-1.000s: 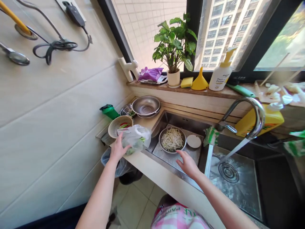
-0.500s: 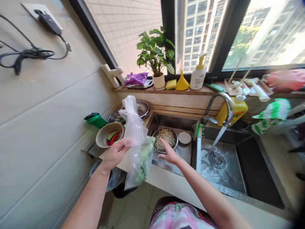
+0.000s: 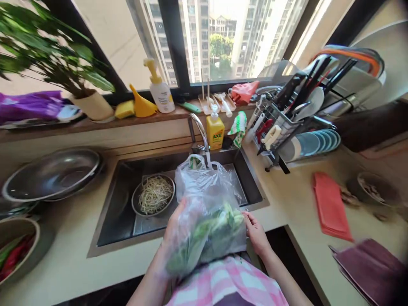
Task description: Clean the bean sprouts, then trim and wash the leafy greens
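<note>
A clear plastic bag with leafy green vegetables inside hangs in front of my body, over the sink's front edge. My left hand holds the bag's left side, its fingers partly hidden behind the plastic. On the right, my right hand pinches the bag's edge. Bean sprouts fill a metal bowl in the left sink basin. Water runs from the faucet behind the bag, which hides much of the right basin.
Metal pans and a bowl of peppers stand at the left. Behind the sink is a yellow AXE bottle. A dish rack, a red cloth and a dark purple cloth are at the right.
The view has swung right. The bag has moved from the left counter to the sink's front and lies tilted. My right hand, earlier empty and spread, now grips its right side.
</note>
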Demonstrator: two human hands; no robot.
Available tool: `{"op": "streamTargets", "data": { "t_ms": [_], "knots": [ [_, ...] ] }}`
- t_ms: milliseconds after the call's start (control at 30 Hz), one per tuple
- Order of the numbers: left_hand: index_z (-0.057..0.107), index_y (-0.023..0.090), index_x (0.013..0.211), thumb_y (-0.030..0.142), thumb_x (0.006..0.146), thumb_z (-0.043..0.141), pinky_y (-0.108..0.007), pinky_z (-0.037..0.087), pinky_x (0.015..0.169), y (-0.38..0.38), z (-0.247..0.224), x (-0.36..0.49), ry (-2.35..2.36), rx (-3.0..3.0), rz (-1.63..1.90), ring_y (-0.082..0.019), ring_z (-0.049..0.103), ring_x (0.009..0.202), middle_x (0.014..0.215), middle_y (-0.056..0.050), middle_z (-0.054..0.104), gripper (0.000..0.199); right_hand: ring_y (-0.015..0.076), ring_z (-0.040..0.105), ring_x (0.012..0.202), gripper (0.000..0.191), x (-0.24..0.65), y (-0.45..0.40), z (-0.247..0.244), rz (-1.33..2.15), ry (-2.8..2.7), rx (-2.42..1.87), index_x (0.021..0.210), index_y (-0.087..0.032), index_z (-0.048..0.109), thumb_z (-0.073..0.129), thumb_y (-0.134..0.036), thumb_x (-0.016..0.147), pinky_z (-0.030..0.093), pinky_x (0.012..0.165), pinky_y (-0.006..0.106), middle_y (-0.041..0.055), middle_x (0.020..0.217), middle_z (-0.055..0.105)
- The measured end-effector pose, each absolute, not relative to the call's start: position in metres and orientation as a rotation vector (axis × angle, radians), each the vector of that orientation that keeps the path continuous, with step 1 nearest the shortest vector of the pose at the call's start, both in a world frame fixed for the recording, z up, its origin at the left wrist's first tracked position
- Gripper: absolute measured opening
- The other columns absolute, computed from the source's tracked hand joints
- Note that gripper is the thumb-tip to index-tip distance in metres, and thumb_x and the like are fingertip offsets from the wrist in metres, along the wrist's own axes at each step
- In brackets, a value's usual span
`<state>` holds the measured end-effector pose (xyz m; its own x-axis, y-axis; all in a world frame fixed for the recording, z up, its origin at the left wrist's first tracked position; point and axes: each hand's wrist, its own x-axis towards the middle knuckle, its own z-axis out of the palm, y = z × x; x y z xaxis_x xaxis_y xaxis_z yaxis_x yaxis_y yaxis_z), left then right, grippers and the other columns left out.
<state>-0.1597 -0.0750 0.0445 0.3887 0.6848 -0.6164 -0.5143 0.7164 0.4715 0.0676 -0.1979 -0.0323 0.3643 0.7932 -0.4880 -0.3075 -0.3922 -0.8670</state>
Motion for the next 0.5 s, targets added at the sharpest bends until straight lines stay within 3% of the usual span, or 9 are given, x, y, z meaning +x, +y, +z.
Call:
{"op": "streamTargets", "data": {
  "t_ms": [133,267,367,500],
  "knots": [
    [0.056,0.019,0.108,0.040,0.082,0.051,-0.032,0.050,0.078,-0.080,0.003,-0.148,1.146,0.301,0.768,-0.017,0.064,0.085,0.096,-0.008,0.065,0.034,0.0192,0.058,0.083,0.047,0.098,-0.214,-0.052,1.021,-0.436,-1.746,0.095,-0.016,0.060,0.060,-0.053,0.068,0.044,0.072,0.028,0.0060,0.090,0.064],
    [0.056,0.022,0.112,0.045,0.070,0.063,-0.039,0.039,0.094,-0.099,-0.016,-0.166,1.337,0.948,0.693,-0.024,0.050,0.113,0.120,-0.010,0.055,0.048,0.0204,0.058,0.081,0.051,0.118,-0.209,-0.063,0.946,-0.601,-1.886,0.100,-0.017,0.055,0.065,-0.052,0.064,0.044,0.072,0.031,0.0052,0.086,0.063],
    [0.064,0.022,0.097,0.040,0.063,0.069,-0.043,0.029,0.102,-0.108,-0.020,-0.170,1.410,1.479,0.589,-0.027,0.043,0.119,0.118,-0.009,0.055,0.040,0.0212,0.057,0.079,0.039,0.125,-0.203,-0.056,0.939,-0.809,-1.922,0.085,-0.018,0.057,0.062,-0.052,0.067,0.044,0.073,0.032,0.0054,0.082,0.062],
    [0.062,0.022,0.096,0.039,0.070,0.061,-0.043,0.038,0.096,-0.110,-0.022,-0.165,1.559,1.728,0.593,-0.026,0.052,0.108,0.109,-0.009,0.059,0.032,0.0251,0.055,0.087,0.032,0.128,-0.204,-0.041,0.815,-1.097,-2.046,0.082,-0.020,0.060,0.055,-0.050,0.073,0.042,0.078,0.037,0.0095,0.091,0.060]
  ]
}}
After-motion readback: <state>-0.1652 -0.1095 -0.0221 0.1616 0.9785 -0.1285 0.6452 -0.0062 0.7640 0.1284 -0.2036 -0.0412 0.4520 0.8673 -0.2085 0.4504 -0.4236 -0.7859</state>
